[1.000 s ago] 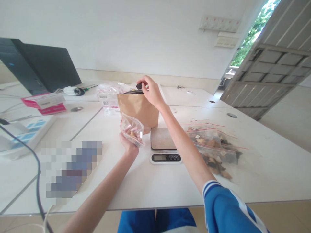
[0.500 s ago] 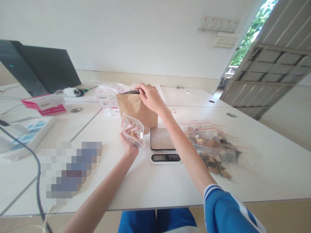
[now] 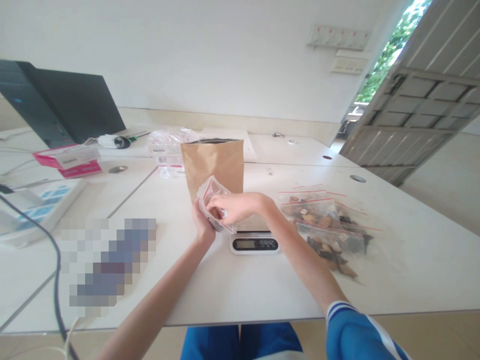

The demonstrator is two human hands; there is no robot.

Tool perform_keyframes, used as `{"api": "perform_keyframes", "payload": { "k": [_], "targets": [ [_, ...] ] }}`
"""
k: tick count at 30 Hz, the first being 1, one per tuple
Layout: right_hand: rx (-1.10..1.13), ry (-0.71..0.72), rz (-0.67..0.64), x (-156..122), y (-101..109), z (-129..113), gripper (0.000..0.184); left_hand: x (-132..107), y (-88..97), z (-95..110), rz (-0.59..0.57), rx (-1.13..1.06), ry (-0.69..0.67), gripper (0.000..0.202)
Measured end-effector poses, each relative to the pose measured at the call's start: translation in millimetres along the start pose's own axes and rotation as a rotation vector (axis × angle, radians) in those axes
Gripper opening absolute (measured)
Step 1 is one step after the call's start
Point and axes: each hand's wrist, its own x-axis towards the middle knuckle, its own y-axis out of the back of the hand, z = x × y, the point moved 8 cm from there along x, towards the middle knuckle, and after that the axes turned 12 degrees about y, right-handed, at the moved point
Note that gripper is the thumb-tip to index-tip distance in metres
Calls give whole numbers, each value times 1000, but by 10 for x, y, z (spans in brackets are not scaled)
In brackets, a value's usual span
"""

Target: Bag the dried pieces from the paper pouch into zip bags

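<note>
My left hand (image 3: 203,221) is closed round a clear zip-lock bag (image 3: 210,189) with a red strip, tilted with its mouth open towards me. At that mouth are the bent fingers of my right hand (image 3: 238,206), with a small brown piece (image 3: 215,212) at their tips; part of it is hidden. Behind the hands a brown kraft paper bag (image 3: 217,162) stands upright with its top open. Below my right wrist is a digital kitchen scale (image 3: 255,244), its metal plate mostly covered by my hand and forearm.
Several filled zip-lock bags (image 3: 326,225) of brown and dark pieces lie to the right. At the back left are clear plastic packages (image 3: 172,150), a pink-white box (image 3: 71,159) and a black computer case (image 3: 78,105). A grey cable (image 3: 56,260) crosses the left side.
My right hand has come out of the paper bag's top, down and towards me to the zip-lock bag's mouth. My left hand has shifted slightly right with the zip-lock bag.
</note>
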Motion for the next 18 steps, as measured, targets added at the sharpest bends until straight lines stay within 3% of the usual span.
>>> {"api": "perform_keyframes", "payload": {
  "k": [12,14,18],
  "targets": [
    [-264,-183,-73,136,-236,110,68,57,53,-118,22,7,55,28],
    [-273,-177,-29,166,-215,96,61,61,58,-149,16,-12,74,30],
    [-190,-203,14,147,-138,140,27,58,92,-188,27,-46,93,28]
  ]
}}
